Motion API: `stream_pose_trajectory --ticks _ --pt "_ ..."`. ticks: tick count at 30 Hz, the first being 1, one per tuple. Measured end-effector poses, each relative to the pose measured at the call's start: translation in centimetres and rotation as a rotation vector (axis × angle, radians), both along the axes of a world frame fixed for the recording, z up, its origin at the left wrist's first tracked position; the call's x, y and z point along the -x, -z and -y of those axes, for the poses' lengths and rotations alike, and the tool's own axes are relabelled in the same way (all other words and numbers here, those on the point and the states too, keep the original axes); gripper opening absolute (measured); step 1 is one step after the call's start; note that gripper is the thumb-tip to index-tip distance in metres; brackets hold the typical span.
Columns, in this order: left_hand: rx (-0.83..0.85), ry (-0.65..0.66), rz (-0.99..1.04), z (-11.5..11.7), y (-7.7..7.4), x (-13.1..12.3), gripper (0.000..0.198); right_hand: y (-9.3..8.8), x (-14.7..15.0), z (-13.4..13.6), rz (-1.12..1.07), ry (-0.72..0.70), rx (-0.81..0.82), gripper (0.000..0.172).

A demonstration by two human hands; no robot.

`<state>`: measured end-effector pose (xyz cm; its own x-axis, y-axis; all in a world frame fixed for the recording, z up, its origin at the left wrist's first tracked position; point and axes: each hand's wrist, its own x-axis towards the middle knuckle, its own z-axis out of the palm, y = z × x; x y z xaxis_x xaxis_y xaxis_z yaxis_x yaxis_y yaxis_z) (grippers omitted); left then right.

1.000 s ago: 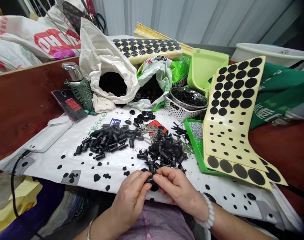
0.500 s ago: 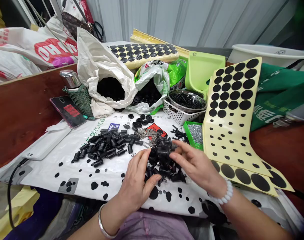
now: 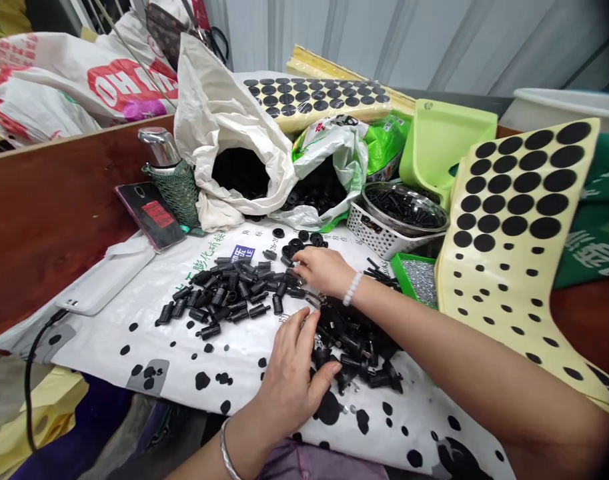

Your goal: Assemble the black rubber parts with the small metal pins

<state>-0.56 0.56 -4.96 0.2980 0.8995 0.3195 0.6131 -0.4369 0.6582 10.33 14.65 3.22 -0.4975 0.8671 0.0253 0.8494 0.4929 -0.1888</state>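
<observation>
L hand point(image 3: 291, 377) spread by blk parts point(image 3: 357, 348) | R hand point(image 3: 327, 270) grip unclear | bskt point(image 3: 371, 231) beyond

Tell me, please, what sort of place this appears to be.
Probably a small workshop, judging by the pile of small black parts, the yellow sheet of black discs and the open white sack.

White sheet point(image 3: 101, 347): green Chinese characters, including "膨化硝"; black "26-2", remainder unclear.
Blue block point(image 3: 243, 253) on sheet: Latin letters "LE".
Carrier bag point(image 3: 74, 63): large white "O" and "H" on red.
Phone point(image 3: 135, 200): red label point(image 3: 158, 214), print illegible.
Green fabric point(image 3: 591, 217): pale Chinese characters, partly cut off.
</observation>
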Motion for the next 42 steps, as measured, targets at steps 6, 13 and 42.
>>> stream_pose_trajectory --ticks 6,13,42 --pt "0.040 0.029 0.078 0.0 -0.3 0.3 0.060 1.7 2.3 -2.1 0.051 -0.012 0.085 0.027" --pt "0.057 0.010 0.314 -0.1 -0.3 1.1 0.052 0.3 0.0 -0.4 -0.182 0.022 0.110 0.015" --pt "0.548 0.015 0.608 -8.0 -6.6 -2.2 0.026 0.1 -7.5 8.9 -0.213 -0.353 -0.729 0.021"
